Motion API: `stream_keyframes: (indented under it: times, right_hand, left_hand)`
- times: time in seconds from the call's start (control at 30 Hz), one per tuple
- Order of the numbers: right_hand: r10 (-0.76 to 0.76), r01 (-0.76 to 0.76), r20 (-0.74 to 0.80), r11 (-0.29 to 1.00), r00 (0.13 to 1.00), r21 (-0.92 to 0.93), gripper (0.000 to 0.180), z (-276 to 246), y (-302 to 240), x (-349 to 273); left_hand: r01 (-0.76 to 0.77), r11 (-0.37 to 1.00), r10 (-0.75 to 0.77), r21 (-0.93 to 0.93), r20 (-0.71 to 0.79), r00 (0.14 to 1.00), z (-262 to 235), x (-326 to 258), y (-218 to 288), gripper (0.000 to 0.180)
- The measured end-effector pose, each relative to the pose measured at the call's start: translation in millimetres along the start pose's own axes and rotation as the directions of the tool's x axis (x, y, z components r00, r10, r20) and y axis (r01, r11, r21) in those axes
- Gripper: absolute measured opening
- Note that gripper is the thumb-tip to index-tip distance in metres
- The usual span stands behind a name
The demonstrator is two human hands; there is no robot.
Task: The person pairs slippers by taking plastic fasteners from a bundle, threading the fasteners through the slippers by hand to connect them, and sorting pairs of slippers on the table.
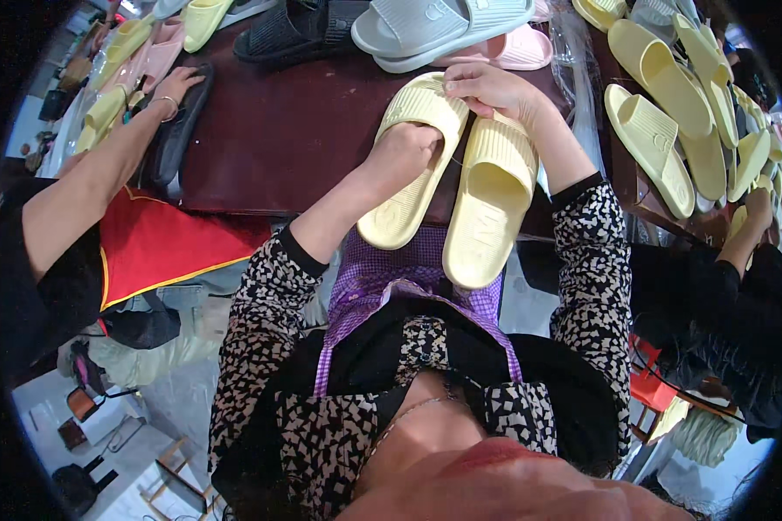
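Two pale yellow slippers lie side by side at the near edge of the dark red table. My left hand [408, 153] reaches under the strap of the left yellow slipper [398, 213]; its fingers are curled and their tips are hidden inside. My right hand [493, 90] pinches the toe-side edge of that slipper's strap, thumb and fingers together. Below my right hand sits the right yellow slipper [488, 217], its heel jutting past the table edge over my purple checked apron [356, 271].
Grey-blue slippers [434, 30], black slippers [300, 35] and a pink slipper [521, 48] line the far side of the dark red table [278, 130]. Several yellow slippers [652, 143] pile up at right. A co-worker's hand [179, 87] at left touches a black slipper [182, 130]; another person works at right.
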State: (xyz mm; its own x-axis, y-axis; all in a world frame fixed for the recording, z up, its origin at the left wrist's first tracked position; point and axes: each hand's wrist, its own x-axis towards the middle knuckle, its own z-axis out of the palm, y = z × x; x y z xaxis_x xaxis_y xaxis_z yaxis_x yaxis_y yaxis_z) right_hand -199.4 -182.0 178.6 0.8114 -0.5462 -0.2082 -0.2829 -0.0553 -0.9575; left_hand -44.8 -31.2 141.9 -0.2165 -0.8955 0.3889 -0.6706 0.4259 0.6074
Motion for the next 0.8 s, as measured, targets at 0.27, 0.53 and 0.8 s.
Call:
stream_keyframes:
  times: [0.27, 0.53, 0.8]
  right_hand:
    - [0.033, -0.039, 0.051, 0.990, 0.998, 0.133, 0.010, 7, 0, -5]
    - [-0.031, 0.036, -0.019, 0.923, 0.999, 0.383, 0.009, 8, 13, -1]
    - [-0.135, 0.196, -0.270, 0.958, 0.953, 0.211, 0.011, 3, 23, -3]
  left_hand:
    - [-0.136, 0.985, 0.149, 0.109, -0.125, 0.981, 1, -5, -2, 0.017]
    - [-0.034, 0.999, 0.033, -0.004, -0.142, 0.989, -1, -1, -1, 0.007]
    - [-0.074, 0.993, 0.084, 0.088, -0.122, 0.989, -2, -7, 1, 0.013]
